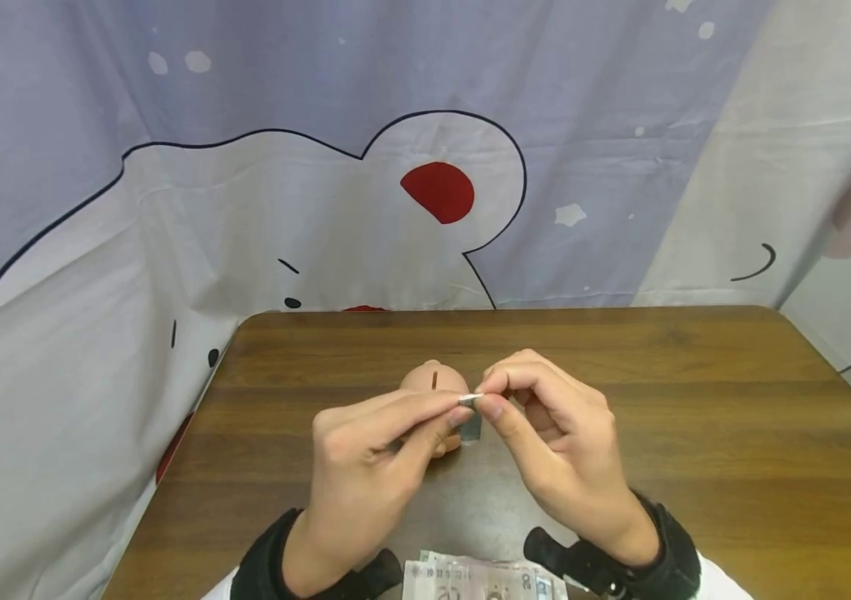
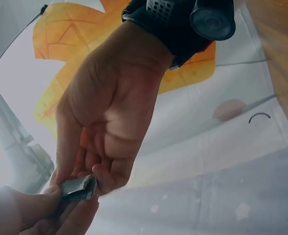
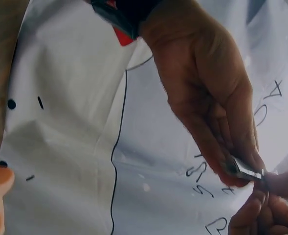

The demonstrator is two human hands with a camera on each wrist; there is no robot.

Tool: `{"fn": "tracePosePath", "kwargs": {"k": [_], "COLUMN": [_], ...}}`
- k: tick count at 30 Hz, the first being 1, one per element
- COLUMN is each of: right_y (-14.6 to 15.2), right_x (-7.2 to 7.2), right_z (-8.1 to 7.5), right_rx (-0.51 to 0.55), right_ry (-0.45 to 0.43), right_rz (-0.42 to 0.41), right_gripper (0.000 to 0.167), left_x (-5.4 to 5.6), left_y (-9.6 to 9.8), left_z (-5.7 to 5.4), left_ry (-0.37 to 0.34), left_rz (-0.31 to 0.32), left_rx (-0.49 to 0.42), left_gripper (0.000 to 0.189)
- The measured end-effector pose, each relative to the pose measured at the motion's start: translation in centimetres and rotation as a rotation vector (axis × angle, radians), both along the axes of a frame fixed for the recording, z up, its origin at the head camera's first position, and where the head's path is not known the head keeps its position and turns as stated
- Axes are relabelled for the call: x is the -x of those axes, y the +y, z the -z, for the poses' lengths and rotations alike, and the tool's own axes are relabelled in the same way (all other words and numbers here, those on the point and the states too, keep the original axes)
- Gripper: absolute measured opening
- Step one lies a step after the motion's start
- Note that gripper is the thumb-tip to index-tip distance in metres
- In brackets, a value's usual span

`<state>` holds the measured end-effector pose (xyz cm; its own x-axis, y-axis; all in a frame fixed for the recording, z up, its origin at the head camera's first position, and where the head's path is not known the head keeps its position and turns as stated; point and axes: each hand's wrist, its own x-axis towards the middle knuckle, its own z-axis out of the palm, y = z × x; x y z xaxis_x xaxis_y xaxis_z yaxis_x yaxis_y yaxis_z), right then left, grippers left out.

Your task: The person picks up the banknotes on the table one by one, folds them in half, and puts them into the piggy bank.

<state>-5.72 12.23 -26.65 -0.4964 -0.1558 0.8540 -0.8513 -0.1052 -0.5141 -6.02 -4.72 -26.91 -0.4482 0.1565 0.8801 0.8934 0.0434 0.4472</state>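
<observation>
Between my two hands is a small folded banknote (image 1: 470,400), grey-green and creased into a narrow strip. My left hand (image 1: 376,458) pinches one end between thumb and forefinger; my right hand (image 1: 560,442) pinches the other end the same way. In the left wrist view the folded note (image 2: 79,186) shows its layered, bent edge. The right wrist view shows it as a thin strip between the fingertips. Just behind the hands stands a peach-coloured piggy bank (image 1: 433,377) with a dark slot on top, its lower part mostly hidden by my left hand.
Several banknotes (image 1: 481,579) lie stacked at the near edge of the wooden table (image 1: 733,417), partly cut off by the frame. A small grey-green piece (image 1: 472,430) shows beside the piggy bank. A printed curtain (image 1: 583,125) hangs behind the table.
</observation>
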Motion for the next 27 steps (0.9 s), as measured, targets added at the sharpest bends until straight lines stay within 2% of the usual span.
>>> {"fn": "tracePosePath", "kwargs": {"k": [5,8,15,18,21,25,27], "right_y": [0.11,0.13,-0.09,-0.13,-0.18,-0.17,-0.16], "right_x": [0.39,0.47,0.40,0.42,0.46,0.51,0.44], "right_z": [-0.31,-0.28,0.03,-0.20,-0.49,-0.43,-0.22], "right_rx": [0.031,0.032,0.034,0.049,0.057,0.037,0.015], "right_ry": [0.033,0.075,0.090,0.090,0.095,0.108,0.104], "right_rz": [-0.017,-0.005,0.064,0.047,0.024,0.019,0.027], "right_gripper": [0.016,0.013,0.007,0.010,0.014,0.013,0.010], "left_x": [0.17,0.11,-0.27,-0.33,-0.33,-0.25,-0.22], "left_y": [-0.19,-0.15,0.21,0.11,-0.07,-0.17,-0.15], "left_z": [-0.03,0.01,-0.15,-0.34,-0.49,-0.52,-0.45], "left_ry": [0.023,0.018,-0.063,-0.091,-0.083,-0.038,-0.035], "left_rz": [0.003,0.010,0.030,0.045,0.021,-0.011,0.013], "left_rx": [-0.025,-0.043,-0.044,-0.042,-0.037,-0.041,-0.057], "left_gripper": [0.013,0.013,0.021,0.023,0.020,0.017,0.017]}}
